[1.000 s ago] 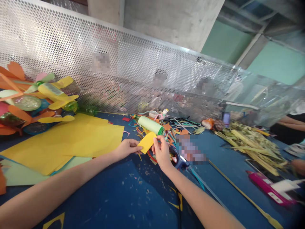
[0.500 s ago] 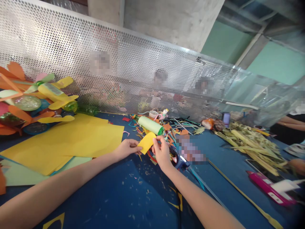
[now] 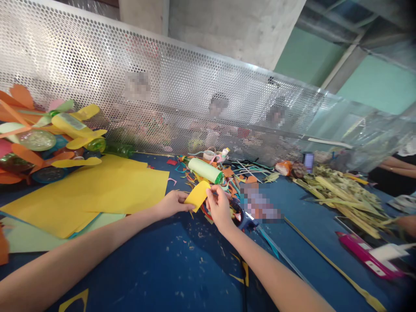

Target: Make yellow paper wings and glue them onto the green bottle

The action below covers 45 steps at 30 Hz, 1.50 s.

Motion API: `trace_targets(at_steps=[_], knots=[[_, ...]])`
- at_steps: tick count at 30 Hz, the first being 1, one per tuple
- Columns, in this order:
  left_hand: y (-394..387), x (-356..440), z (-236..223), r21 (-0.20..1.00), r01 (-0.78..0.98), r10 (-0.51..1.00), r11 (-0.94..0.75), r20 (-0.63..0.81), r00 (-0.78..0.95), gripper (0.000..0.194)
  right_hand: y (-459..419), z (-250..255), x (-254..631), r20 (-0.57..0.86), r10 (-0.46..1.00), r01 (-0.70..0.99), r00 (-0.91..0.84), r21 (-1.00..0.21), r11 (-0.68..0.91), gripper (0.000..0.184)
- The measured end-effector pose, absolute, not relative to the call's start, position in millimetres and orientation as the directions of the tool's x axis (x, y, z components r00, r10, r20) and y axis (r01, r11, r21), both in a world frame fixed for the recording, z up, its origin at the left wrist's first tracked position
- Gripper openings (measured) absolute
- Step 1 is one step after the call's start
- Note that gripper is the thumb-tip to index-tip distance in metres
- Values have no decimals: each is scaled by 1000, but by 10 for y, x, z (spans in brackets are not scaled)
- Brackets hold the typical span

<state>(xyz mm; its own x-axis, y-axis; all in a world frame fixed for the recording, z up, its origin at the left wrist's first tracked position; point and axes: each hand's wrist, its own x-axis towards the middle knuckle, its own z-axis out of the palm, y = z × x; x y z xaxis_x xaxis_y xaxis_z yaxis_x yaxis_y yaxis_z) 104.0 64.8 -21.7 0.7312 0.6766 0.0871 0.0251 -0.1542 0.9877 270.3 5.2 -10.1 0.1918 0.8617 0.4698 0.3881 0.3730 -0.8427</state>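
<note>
Between my two hands is a small yellow paper piece (image 3: 197, 196) with one rounded end, held above the blue table. My left hand (image 3: 173, 203) pinches its lower left edge between thumb and fingers. At its upper right edge, my right hand (image 3: 220, 208) grips it with thumb and fingertips. Just beyond lies a green bottle (image 3: 205, 170) wrapped in pale green paper, on a heap of coloured paper scraps (image 3: 229, 182). Large yellow paper sheets (image 3: 120, 186) lie to the left of my left hand. A dark blue tool (image 3: 247, 220), partly hidden, sits beside my right wrist.
Bottles with paper wings (image 3: 71, 125) are piled at the left. A perforated metal screen (image 3: 182, 86) runs along the back, with people behind it. At the right lie dried husks (image 3: 347, 199) and a pink power strip (image 3: 368, 258); a person's arm (image 3: 399, 169) shows beyond.
The yellow paper piece has tilted and shifted slightly left between my hands. My right hand has moved a little left, and both hands keep their hold.
</note>
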Motion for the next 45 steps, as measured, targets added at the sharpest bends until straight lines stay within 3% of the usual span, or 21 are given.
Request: trace_targets(at_steps=[16,23,38,45], knots=[[653,1031,-235,980,32,684,-195,113,721,22,56,-104,2710,458,864,376,210,-853,362,20],[633,1037,-224,976,24,654,-216,126,746,36,57,-105,2717,463,858,379,223,-852,362,20],[650,1061,-310,956,5,661,-293,199,723,41,46,-96,2695,475,853,386,215,-844,373,19],[650,1054,-284,986,-40,663,-164,140,736,43,50,-100,2700,473,853,386,221,-846,369,18]])
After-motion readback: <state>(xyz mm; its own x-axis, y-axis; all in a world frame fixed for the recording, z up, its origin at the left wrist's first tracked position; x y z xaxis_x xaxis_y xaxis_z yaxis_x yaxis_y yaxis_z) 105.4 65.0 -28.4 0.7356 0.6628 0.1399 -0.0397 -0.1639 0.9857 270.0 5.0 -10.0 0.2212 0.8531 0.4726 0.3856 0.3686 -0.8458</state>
